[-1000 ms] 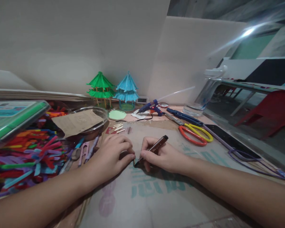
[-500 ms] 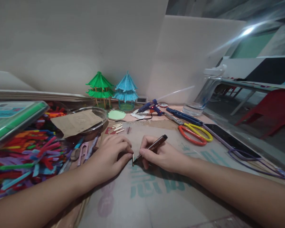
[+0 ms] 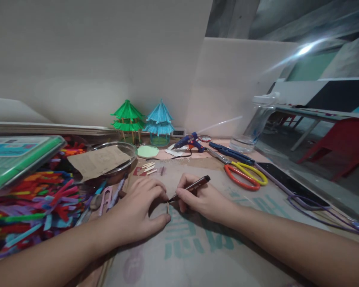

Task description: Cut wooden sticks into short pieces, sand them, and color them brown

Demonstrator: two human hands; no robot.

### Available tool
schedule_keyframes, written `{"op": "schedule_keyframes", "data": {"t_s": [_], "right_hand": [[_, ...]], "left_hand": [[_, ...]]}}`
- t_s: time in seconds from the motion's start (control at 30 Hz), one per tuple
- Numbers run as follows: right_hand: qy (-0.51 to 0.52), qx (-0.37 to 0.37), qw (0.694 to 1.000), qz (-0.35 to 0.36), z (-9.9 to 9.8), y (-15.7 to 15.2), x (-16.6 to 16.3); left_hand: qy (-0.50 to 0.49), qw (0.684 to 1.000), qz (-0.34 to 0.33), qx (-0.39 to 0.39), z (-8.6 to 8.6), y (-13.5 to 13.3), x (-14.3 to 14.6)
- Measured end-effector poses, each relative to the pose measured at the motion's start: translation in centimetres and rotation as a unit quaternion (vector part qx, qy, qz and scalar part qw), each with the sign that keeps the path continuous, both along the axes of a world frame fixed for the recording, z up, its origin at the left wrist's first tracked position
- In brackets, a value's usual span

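My left hand [image 3: 139, 205] pinches a short wooden stick [image 3: 168, 208] by its two ends, index finger at the far end and thumb at the near end. My right hand [image 3: 202, 199] grips a dark brown marker pen [image 3: 197, 185] like a writing tool. Its tip touches or nearly touches the stick close to my left index fingertip. Just beyond my left hand, several pale cut sticks [image 3: 148, 168] lie on the printed cardboard sheet [image 3: 155, 263].
Behind stand a green pagoda model [image 3: 127, 115] and a blue one [image 3: 160, 117], near a glue gun [image 3: 191, 141]. Scissors [image 3: 242, 175], a utility knife [image 3: 231, 153], a phone [image 3: 291, 184] and a water bottle [image 3: 255, 123] line the right. Colourful pipe cleaners [image 3: 38, 215] crowd the left.
My left thumb has slid toward me to the stick's near end, opening a gap from the index finger. The marker tip has moved up to the stick's far end.
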State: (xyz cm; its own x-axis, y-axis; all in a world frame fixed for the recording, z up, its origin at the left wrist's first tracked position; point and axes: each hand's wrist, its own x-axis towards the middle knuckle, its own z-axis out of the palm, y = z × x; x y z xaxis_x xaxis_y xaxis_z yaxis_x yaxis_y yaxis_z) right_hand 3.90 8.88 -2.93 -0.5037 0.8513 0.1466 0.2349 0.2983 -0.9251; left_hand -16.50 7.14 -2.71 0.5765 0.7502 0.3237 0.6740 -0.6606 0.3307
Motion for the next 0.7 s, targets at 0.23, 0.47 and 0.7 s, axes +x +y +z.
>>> {"op": "schedule_keyframes", "data": {"t_s": [0.23, 0.47, 0.7], "right_hand": [[0.005, -0.039, 0.998, 0.042, 0.17, -0.09, 0.07], [0.011, -0.003, 1.0, 0.009, 0.1, 0.03, -0.03], [0.006, 0.003, 1.0, 0.024, -0.06, 0.07, 0.04]], "left_hand": [[0.002, 1.0, -0.005, -0.012, -0.01, 0.07, 0.04], [-0.003, 1.0, -0.006, -0.009, -0.11, 0.18, 0.08], [-0.006, 1.0, -0.003, -0.022, -0.07, 0.19, 0.12]]}}
